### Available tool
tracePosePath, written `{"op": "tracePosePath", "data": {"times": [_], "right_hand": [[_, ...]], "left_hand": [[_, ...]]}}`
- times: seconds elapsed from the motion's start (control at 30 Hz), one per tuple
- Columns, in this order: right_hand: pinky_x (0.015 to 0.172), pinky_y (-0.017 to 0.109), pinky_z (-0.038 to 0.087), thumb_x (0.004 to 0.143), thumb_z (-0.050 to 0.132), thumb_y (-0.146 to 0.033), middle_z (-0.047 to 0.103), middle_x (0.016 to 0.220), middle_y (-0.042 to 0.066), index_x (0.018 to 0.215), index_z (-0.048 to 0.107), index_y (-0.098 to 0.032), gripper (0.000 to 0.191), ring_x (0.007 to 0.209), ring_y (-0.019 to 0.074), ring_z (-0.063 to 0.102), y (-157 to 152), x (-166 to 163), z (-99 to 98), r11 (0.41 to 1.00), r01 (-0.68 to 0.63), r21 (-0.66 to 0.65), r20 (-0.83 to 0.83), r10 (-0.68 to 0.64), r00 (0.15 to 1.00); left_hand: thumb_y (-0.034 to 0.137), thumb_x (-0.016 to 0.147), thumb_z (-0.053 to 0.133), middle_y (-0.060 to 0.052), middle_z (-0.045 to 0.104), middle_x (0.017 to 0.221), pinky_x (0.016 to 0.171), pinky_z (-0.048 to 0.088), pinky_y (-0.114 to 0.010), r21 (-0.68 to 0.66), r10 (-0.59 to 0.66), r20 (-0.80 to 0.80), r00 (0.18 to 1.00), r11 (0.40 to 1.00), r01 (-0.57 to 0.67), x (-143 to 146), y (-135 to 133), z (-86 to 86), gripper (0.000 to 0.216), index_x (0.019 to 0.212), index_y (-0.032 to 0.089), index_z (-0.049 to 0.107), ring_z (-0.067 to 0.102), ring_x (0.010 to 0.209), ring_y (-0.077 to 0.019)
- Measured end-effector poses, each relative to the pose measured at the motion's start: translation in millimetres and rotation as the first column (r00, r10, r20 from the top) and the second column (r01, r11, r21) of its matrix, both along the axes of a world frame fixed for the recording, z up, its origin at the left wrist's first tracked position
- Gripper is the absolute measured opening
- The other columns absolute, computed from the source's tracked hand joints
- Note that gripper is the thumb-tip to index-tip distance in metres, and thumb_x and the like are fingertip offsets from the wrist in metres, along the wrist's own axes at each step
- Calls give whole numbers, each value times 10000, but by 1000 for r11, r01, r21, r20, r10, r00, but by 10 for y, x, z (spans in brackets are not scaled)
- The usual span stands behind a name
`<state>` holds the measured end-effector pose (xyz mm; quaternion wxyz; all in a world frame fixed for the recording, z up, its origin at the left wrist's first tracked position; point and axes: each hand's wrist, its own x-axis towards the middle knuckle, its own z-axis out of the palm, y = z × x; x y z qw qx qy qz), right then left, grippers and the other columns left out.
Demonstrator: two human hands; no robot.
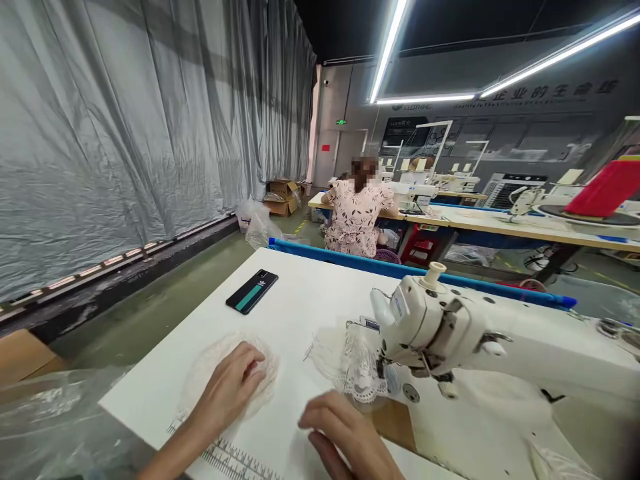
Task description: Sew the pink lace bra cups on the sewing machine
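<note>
On the white table, a round piece of thin white lace fabric (210, 367) lies flat under my left hand (233, 383). The fingers of that hand are curled down into the lace, with some of it between thumb and forefinger. My right hand (345, 430) hovers near the table's front, fingers loosely bent and apart, holding nothing that I can see. Beyond it, another white lace piece with a scalloped edge (363, 377) lies at the needle area of a white sewing machine (425, 327). The machine's head hides part of this piece.
A phone (253, 291) lies at the table's back left. A printed ruler strip (235, 460) runs along the front edge. Blue fabric (340, 257) borders the far edge. A co-worker (357, 210) sits beyond, at another sewing table. Clear plastic (65, 413) is at the left.
</note>
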<state>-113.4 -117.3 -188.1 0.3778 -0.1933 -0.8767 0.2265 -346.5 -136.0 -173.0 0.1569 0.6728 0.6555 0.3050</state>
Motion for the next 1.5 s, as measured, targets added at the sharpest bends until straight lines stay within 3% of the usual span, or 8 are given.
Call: {"op": "tracePosePath", "data": {"times": [0.1,0.23,0.4,0.6,0.87,1.17,1.37,1.5], "right_hand": [[726,343,498,902,385,-87,586,977,88,1156,454,-231,301,878,205,570,263,-204,-4,994,-56,97,77,49,996],[735,335,476,886,402,-64,569,1014,84,1187,434,-229,344,886,203,556,369,-315,-74,992,4,128,177,-27,984],[675,332,442,880,397,-81,552,1014,83,1265,421,-252,422,751,183,536,390,-422,-152,983,-2,183,291,-52,955],[631,302,391,877,430,-107,541,922,69,1157,502,-213,307,760,187,510,432,-487,-184,980,0,199,308,-63,949],[639,301,355,922,391,-206,534,968,78,1078,519,-201,202,760,181,487,444,-494,-238,974,6,226,272,-70,960],[696,329,339,907,355,-136,567,918,68,1027,521,-181,209,798,195,483,416,-484,-208,989,27,149,273,-67,960],[682,318,314,886,394,-108,568,897,55,1048,527,-197,228,778,184,480,442,-498,-199,990,-1,140,309,-43,950],[692,314,303,876,412,-90,565,905,51,1021,538,-201,222,778,175,480,446,-490,-193,989,-2,150,335,-49,941]], "left_hand": [[270,842,501,-8,552,826,645,446,-278,-48,-23,10,1000,999,24,2,44,-85,65,833,222,545,558,722,-177],[252,830,512,-9,528,859,645,426,-271,-99,-61,2,998,993,61,-26,32,-166,27,833,228,499,541,753,-181],[225,883,384,-5,526,840,609,397,-253,-102,-73,32,997,992,76,-46,76,-142,167,727,218,444,527,697,-154],[228,885,363,6,536,795,609,391,-245,-116,-58,157,986,990,76,-86,94,-100,191,723,220,465,516,671,-144],[325,886,395,-12,554,800,540,361,-239,-217,11,271,962,975,50,-179,120,-134,227,768,212,552,467,635,-148],[320,882,446,-29,594,924,656,387,-244,-159,-1,299,954,986,51,-286,136,-285,208,755,206,566,511,735,-155],[325,874,454,-5,563,762,628,423,-227,-139,49,356,933,990,1,-308,110,-303,177,927,213,582,527,696,-157],[302,880,423,-55,597,942,579,427,-217,-77,-58,303,951,993,84,-319,114,-312,260,896,223,670,564,696,-149]]}}
